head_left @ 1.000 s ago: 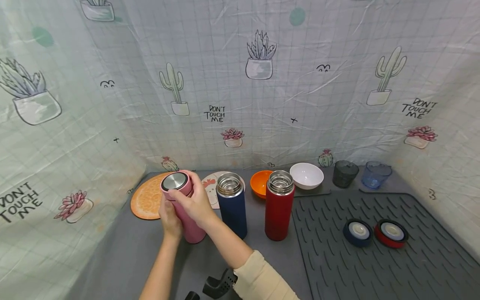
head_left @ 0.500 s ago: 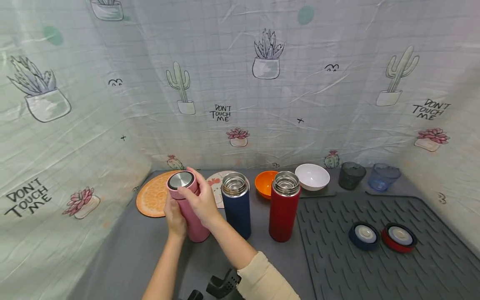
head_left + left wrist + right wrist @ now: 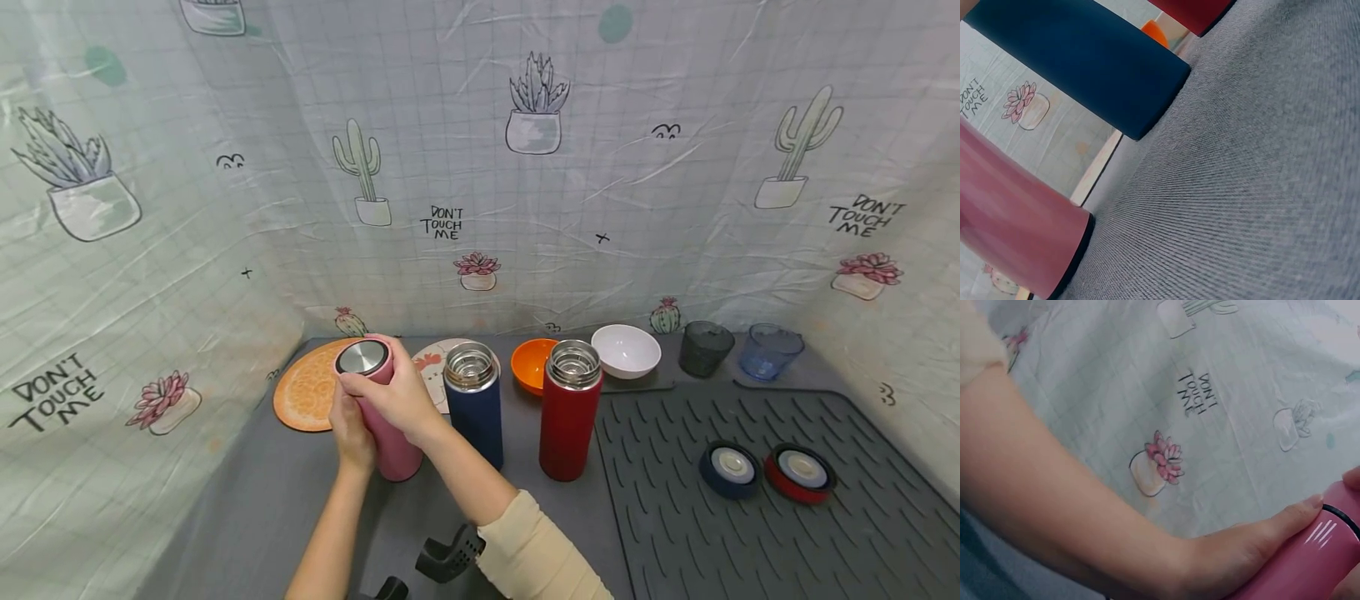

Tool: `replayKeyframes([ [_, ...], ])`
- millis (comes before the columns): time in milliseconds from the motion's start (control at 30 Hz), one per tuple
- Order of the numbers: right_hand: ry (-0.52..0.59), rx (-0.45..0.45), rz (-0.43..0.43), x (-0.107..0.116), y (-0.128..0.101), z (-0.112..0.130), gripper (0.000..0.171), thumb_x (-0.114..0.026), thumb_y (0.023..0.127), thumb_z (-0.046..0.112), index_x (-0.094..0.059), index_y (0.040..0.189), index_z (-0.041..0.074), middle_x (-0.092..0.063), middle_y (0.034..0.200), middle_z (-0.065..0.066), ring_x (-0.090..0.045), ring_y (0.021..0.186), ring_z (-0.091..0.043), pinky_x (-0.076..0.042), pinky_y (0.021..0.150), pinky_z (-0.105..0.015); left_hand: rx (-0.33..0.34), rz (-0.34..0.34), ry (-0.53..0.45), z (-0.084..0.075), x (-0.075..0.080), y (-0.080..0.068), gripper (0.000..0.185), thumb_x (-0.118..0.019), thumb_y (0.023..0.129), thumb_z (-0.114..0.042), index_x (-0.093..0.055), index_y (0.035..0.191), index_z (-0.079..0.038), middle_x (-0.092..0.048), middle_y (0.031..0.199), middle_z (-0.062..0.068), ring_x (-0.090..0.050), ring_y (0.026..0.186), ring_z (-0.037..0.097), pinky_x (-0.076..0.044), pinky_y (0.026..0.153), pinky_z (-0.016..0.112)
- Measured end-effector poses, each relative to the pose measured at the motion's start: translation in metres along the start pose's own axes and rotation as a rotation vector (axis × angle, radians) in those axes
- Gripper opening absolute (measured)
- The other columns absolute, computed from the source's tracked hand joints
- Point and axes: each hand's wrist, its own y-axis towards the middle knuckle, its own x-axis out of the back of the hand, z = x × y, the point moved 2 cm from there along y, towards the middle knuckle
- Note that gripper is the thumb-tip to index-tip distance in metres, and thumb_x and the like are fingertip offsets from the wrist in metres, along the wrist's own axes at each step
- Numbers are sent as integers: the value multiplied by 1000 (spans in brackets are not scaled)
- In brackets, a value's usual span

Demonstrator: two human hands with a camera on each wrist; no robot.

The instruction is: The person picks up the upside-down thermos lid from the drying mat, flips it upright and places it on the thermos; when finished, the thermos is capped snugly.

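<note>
Against a cactus-print backdrop, on the grey surface [image 3: 285, 500], the left hand [image 3: 352, 433] is wrapping the pink flask [image 3: 390, 442] body to steady it while the right hand [image 3: 393, 396] fingers are curling round its lid [image 3: 363, 358], beside the uncapped navy flask [image 3: 474, 408].

R hand [image 3: 396, 398] has shifted round the lid [image 3: 362, 358] of the pink flask [image 3: 382, 417] vs 1 s ago: fingers then lay over the lid's right side, now I see them wrapped across its front, thumb at the near rim. L hand [image 3: 352, 433] sits a bit higher on the flask body. My head cam view panned slightly left.
</note>
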Motion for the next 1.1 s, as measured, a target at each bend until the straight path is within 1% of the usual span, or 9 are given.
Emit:
replayKeyframes([
  [133, 39, -12, -12, 0, 2, -1, 56, -76, 73, 12, -46, 119, 15, -55, 107, 5, -57, 94, -7, -47, 81, -24, -6, -8, 1, 1, 0, 0, 52, -37, 95, -49, -55, 118, -5, -59, 105, -1, -53, 95, 12, -40, 83, 20],
  [267, -3, 21, -49, -3, 2, -2, 62, -81, 68, 16, -42, 116, 18, -52, 107, 7, -56, 95, -6, -47, 82, -23, -2, -33, 20, 2, 0, -1, 49, -37, 95, -49, -57, 115, -9, -60, 101, -4, -54, 91, 10, -40, 81, 19],
  [367, -54, 45, -30, -3, 0, -3, 62, -76, 74, 19, -40, 123, 19, -50, 112, 4, -55, 97, -7, -46, 82, -23, 1, -29, 26, 3, 1, -1, 50, -37, 95, -49, -56, 118, -9, -59, 104, -3, -53, 94, 11, -40, 82, 19],
  [467, -86, 133, 16, -1, -1, -4, 57, -65, 83, 19, -37, 133, 12, -50, 119, -5, -54, 102, -11, -44, 86, -24, 2, -13, 25, 3, 2, -2, 55, -37, 95, -50, -53, 123, -5, -58, 110, -2, -52, 98, 13, -40, 85, 20],
  [600, -35, 222, 36, 0, -2, -6, 52, -59, 86, 13, -38, 132, 4, -51, 120, -12, -54, 104, -14, -44, 88, -25, -1, -13, 40, 2, 1, -2, 60, -36, 95, -49, -50, 126, 0, -57, 112, -3, -52, 100, 12, -39, 86, 19],
  [700, -20, 200, -12, 0, -3, -6, 52, -66, 81, 13, -40, 125, 6, -53, 114, -7, -56, 98, -12, -47, 83, -25, 3, -13, 26, 1, 0, -3, 59, -35, 96, -48, -49, 126, 1, -57, 113, -3, -52, 102, 12, -39, 86, 19],
  [833, -84, 163, -54, -1, -3, -6, 56, -72, 76, 20, -37, 120, 11, -51, 111, -1, -56, 97, -10, -46, 82, -25, 4, -13, -5, 1, -1, -2, 58, -36, 95, -48, -50, 126, -1, -57, 114, 0, -52, 102, 14, -39, 86, 21],
  [933, -89, 145, -2, 1, -3, -6, 53, -64, 82, 21, -38, 127, 11, -48, 116, -3, -52, 103, -11, -43, 87, -25, 1, -28, -2, 1, 0, -3, 56, -38, 94, -49, -51, 125, -3, -57, 112, 1, -52, 99, 14, -40, 84, 20],
  [1100, 94, 102, 121, 5, 0, -4, 48, -59, 87, 9, -39, 130, 1, -50, 118, -8, -53, 103, -11, -44, 87, -25, -2, -41, 8, 4, 0, -4, 57, -39, 94, -51, -51, 126, -5, -57, 112, 2, -52, 99, 14, -40, 83, 19],
])
